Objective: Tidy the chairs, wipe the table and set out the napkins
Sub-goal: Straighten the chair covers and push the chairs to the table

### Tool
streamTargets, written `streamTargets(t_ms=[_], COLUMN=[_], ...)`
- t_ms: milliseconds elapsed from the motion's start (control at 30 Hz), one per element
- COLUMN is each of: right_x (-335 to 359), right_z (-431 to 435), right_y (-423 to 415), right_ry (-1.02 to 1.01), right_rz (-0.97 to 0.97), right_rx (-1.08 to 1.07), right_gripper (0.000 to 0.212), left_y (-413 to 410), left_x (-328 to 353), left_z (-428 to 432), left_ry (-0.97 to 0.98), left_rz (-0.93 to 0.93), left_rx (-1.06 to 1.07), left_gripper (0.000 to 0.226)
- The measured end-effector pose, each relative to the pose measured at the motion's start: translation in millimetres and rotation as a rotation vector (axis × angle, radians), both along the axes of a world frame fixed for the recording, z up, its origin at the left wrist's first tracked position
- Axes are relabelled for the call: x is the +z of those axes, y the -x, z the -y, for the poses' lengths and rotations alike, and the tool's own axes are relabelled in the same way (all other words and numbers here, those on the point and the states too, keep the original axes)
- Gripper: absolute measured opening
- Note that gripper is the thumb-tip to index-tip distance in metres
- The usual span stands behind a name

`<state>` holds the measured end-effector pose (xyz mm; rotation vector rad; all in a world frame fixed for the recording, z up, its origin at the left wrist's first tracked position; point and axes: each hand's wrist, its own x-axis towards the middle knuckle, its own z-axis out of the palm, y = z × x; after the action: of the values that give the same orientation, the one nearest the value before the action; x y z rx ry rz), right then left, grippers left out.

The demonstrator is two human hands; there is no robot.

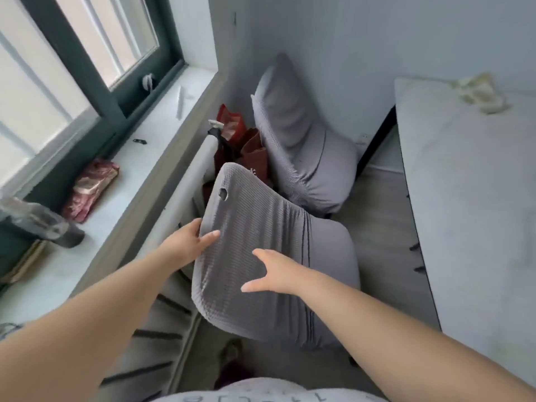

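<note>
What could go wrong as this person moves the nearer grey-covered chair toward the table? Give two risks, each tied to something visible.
1. The left hand grips only the edge of the near chair's backrest, and the right hand lies open on the stretchy cover, so the fabric may slip rather than the chair move.
2. The space is tight: the chair could knock the table edge or the second chair behind it.

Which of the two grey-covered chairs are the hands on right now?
The near chair: the left hand grips its backrest edge and the right hand is at its back. The far chair in the corner stands untouched.
</note>
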<state>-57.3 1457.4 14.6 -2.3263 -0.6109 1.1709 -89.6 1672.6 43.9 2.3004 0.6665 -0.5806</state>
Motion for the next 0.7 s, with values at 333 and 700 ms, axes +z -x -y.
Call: streamTargets(t_ms=[333,700], right_x=[-27.9,-48.6], right_z=[-96.3,-148.1], right_y=[29.6,41.4], right_ry=[0.007,0.164], right_rz=[-0.096,-0.045], right_rx=[-0.061,-0.264], right_gripper=[0.118,0.109], left_y=[-74.1,-101.1], left_x=[-55.2,-78.1], left_z=[-43.4,-44.8], left_ry=[0.277,0.419], left_rz=[-0.086,-0.176], left_rx=[0.108,0.221], left_gripper=[0.077,0.070])
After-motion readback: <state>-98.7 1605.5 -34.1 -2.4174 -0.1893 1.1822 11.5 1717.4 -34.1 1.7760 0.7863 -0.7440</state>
